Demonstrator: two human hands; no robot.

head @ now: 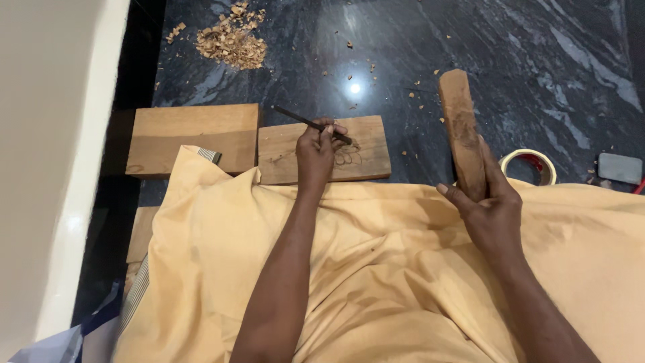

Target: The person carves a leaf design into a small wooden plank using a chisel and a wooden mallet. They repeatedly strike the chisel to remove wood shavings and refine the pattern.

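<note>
Now left hand pinching thin dark chisel on flat wooden plank; right hand gripping worn wooden mallet.

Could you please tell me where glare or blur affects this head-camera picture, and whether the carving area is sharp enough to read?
In the head view, a bright lamp reflection glares on the polished dark stone floor; the white wall at left is soft and featureless; the left hand, its thin chisel and the pencilled small plank are fairly sharp; the right hand holding the wooden mallet is evenly lit.
</note>
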